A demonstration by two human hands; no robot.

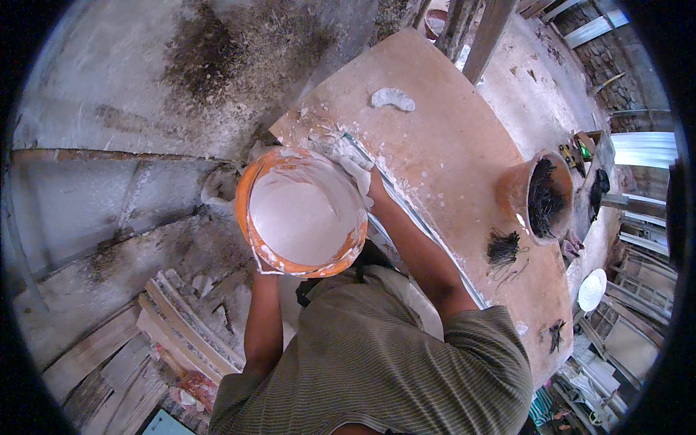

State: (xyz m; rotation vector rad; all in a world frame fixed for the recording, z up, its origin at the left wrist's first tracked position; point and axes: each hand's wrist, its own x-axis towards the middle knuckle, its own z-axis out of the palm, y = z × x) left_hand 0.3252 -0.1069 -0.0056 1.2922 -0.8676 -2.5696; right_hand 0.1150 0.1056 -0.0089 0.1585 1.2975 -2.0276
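An orange bucket coated with white smears fills the space before me, its mouth turned up toward my head. Inside is a pale, creamy mix that looks like wet plaster. My right hand grips the bucket's right rim, with something white over the fingers, either a cloth or a glove. My left forearm reaches up to the bucket's lower left side; the left hand itself is hidden behind the bucket. The bucket's thin handle hangs down along the near rim.
To the right is a brown board tabletop with a pale strip along its near edge. On it lie a curved white lump, a tipped orange bucket of dark strands, and a loose dark bundle. Wooden planks stack at lower left.
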